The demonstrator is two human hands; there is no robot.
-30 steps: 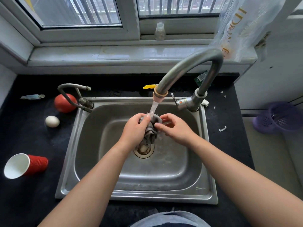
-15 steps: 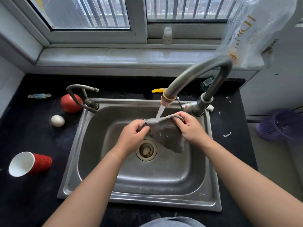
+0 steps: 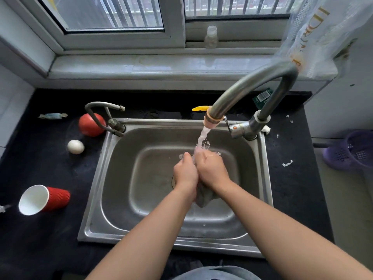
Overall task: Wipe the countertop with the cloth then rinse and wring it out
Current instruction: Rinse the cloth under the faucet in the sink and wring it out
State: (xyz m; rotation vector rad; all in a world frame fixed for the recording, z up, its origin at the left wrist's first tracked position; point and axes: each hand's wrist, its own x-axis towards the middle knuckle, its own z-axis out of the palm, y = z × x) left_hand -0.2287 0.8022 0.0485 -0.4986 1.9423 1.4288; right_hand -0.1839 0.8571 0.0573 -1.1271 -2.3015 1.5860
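Both hands meet over the middle of the steel sink (image 3: pixel 262 178), pressed side by side under the running tap (image 3: pixel 248 85). The left hand (image 3: pixel 185 172) and the right hand (image 3: pixel 212 170) each have their grip clamped on the grey cloth (image 3: pixel 203 196), which is bunched between the palms; only its lower end shows, hanging down below the wrists above the sink floor. The water stream (image 3: pixel 202 136) falls from the spout onto the fingers and the top of the cloth, and splashes around the knuckles. The drain is mostly hidden behind the left hand.

On the dark bench (image 3: pixel 50 168) left of the sink, a red cup (image 3: pixel 44 199) lies on its side with its white mouth facing left. Further back an egg (image 3: pixel 75 146) sits near the sink's rim, and a red ball (image 3: pixel 91 124) rests just behind a second, smaller tap (image 3: pixel 105 116) at the sink's back left corner. A small clear bottle (image 3: pixel 211 37) stands on the window ledge. To the right, off the bench, is a purple basket (image 3: pixel 351 150).
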